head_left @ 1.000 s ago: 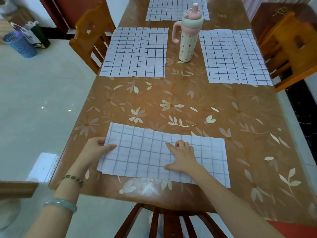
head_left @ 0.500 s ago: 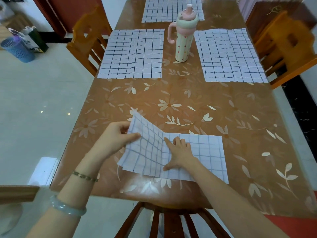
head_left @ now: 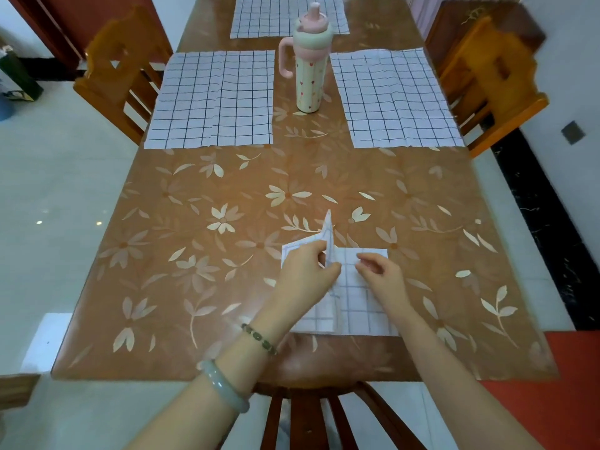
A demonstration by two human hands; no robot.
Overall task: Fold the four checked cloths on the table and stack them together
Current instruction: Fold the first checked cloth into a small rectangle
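The near cloth [head_left: 357, 306] lies at the six o'clock edge of the table [head_left: 194, 271], a little toward five, partly folded with layers showing along its near side. The left hand [head_left: 305, 274] pinches the loose flap between thumb and fingers and holds it lifted, so one corner [head_left: 328, 227] stands up toward twelve o'clock. Raising it clear probably lets the flap swing over toward three o'clock without dragging the layer beneath. The right hand [head_left: 383, 274] sits on the lower layer with bent fingers, most likely to pin it and set the crease; whether it nips the fabric or only presses, I cannot tell. Three more cloths wait flat and unfolded: the left cloth [head_left: 211, 99] at ten o'clock, the right cloth [head_left: 396, 99] at two o'clock, and the far cloth [head_left: 269, 17] at twelve, so no stack is begun. The only container is a drinking bottle [head_left: 310, 76], upright between the left and right cloths and touching neither. Its lid and spout are on, and its contents are hidden.
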